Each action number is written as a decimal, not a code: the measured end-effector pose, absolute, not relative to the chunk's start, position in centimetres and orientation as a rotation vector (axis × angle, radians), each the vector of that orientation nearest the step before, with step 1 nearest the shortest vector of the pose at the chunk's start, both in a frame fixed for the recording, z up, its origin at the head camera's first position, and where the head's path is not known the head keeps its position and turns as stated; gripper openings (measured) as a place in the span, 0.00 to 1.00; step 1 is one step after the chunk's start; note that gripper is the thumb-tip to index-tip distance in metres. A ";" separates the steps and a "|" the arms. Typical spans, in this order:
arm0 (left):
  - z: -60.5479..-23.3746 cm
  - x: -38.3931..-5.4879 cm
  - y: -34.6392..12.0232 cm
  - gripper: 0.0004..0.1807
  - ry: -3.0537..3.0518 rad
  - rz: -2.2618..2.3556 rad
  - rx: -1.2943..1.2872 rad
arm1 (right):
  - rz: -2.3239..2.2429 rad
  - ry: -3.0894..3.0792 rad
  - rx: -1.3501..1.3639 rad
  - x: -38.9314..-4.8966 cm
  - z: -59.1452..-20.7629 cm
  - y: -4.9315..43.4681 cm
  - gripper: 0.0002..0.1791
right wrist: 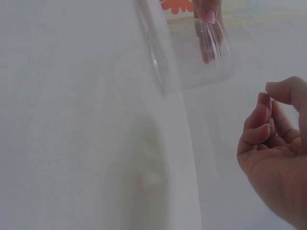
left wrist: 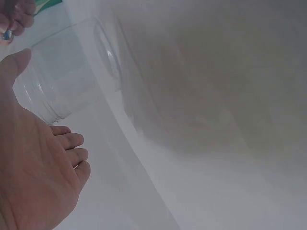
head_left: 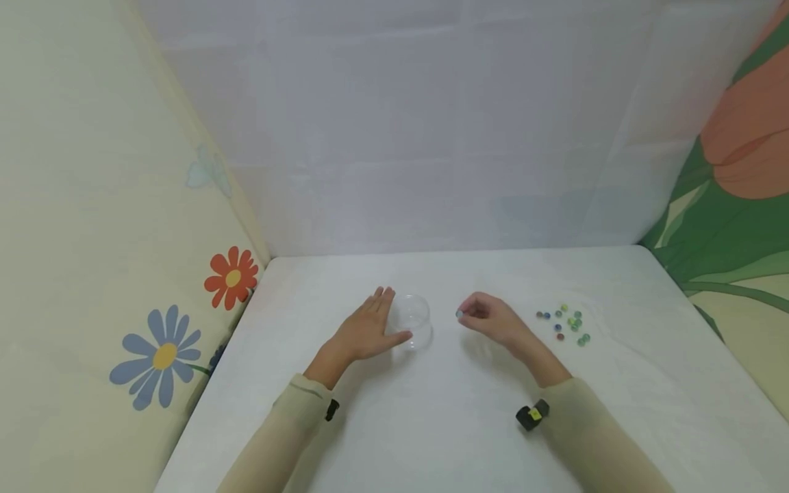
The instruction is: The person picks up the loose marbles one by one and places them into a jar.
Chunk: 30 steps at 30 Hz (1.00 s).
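Observation:
A clear, round jar (head_left: 420,333) with a threaded rim stands upright on the white table. My left hand (head_left: 368,329) is at the jar's left side, fingers extended and thumb spread across its near side. In the left wrist view, the thumb and fingers of that hand lie around the rim end of the jar (left wrist: 72,72). To the right of the jar, above the table, my right hand (head_left: 495,320) pinches a bluish glass marble (head_left: 459,313) between thumb and fingertip. The marble is mostly hidden by the fingertips in the right wrist view.
Several glass marbles, among them a green marble (head_left: 586,337) and a red marble (head_left: 560,337), lie loosely grouped to the right of my right hand. The white table (head_left: 431,438) meets a pale cloth backdrop (head_left: 394,137) behind, with flower-patterned cloths on both sides.

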<state>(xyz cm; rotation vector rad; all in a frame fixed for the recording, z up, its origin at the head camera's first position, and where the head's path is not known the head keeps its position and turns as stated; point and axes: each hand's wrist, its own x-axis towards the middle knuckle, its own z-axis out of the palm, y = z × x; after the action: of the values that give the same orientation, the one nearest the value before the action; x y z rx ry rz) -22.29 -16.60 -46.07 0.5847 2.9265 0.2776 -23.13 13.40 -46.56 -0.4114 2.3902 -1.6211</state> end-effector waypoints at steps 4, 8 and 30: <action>-46.0 -22.3 -16.6 0.58 2.925 0.262 0.592 | -1.622 2.385 -0.420 -23.3 -46.7 12.9 0.10; -46.0 -22.3 -16.7 0.58 2.921 0.274 0.586 | -1.614 2.397 -0.423 -23.6 -46.7 12.4 0.09; -45.4 -22.1 -16.3 0.56 2.939 0.183 0.563 | -1.593 2.411 -0.462 -23.8 -45.9 8.6 0.09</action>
<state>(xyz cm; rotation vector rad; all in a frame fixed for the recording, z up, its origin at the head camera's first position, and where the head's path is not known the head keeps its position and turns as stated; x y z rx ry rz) -22.05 -16.31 -45.44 0.5631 2.9394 0.1834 -23.84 8.61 -45.94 -0.4620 2.4113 -1.5926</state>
